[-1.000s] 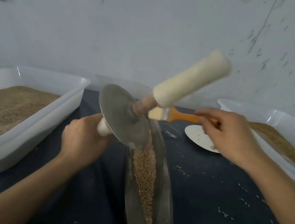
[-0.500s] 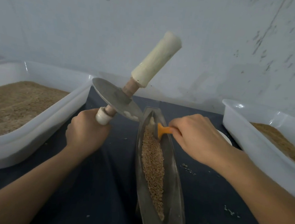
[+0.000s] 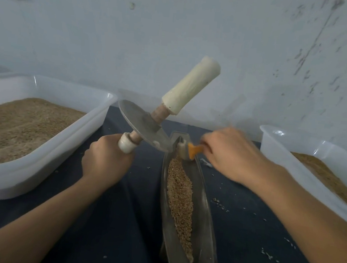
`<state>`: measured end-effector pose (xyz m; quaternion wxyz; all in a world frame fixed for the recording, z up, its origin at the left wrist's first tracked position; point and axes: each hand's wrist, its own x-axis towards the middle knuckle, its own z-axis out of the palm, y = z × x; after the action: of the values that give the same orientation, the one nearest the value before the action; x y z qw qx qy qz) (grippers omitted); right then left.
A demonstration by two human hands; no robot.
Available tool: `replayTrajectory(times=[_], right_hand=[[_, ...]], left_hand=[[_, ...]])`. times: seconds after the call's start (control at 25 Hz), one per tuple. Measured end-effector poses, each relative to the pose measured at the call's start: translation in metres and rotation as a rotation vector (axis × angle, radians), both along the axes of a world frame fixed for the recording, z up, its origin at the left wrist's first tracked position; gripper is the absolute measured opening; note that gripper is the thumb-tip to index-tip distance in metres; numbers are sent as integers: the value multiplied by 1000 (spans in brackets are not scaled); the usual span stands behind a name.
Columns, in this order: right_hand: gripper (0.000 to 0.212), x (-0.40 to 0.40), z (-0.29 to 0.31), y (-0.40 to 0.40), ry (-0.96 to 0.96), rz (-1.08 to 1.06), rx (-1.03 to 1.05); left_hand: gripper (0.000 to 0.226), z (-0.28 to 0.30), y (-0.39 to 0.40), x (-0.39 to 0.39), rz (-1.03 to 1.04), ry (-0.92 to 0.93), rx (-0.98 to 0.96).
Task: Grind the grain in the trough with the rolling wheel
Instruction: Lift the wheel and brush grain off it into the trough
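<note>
Gripping wheel axle: left hand | axle up-right | right hand pinching brush

The trough lies lengthwise on the table in front of me, the grain in a line along its middle. My left grip holds the rolling wheel up to the left of the trough's far end. My right grip holds a brush at that far end. One tub sits at my left, another tub at my right, a wall behind.
</note>
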<state>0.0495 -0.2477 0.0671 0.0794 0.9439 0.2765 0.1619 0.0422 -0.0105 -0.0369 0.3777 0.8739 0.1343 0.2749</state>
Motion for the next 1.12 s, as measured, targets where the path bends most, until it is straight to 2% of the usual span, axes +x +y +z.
replayTrajectory(times=[0.12, 0.28, 0.36, 0.44, 0.56, 0.76, 0.88, 1.0, 1.12], right_hand=[[24, -16, -7, 2, 93, 58, -57], [28, -11, 18, -9, -54, 56, -53], [25, 1, 21, -1, -68, 18, -38], [20, 5, 10, 10, -6, 4, -52], [27, -10, 1, 8, 104, 52, -77], [25, 1, 23, 3, -78, 26, -38], [17, 0, 9, 17, 27, 2, -97], [25, -17, 5, 10, 101, 58, -118], [21, -14, 24, 2, -32, 33, -97]], left_hand=[[18, -1, 1, 1, 11, 0, -2], [16, 0, 1, 3, 19, -1, -16], [16, 1, 2, 3, 18, -2, -33], [16, 0, 3, 3, 15, -3, -47], [18, -1, 5, 4, 24, -5, -42], [16, -2, 5, 5, 20, -9, -5], [14, -3, 4, 5, 20, 8, 22], [11, -5, 3, 5, 20, 22, 40], [11, -4, 0, 4, 28, 8, 66]])
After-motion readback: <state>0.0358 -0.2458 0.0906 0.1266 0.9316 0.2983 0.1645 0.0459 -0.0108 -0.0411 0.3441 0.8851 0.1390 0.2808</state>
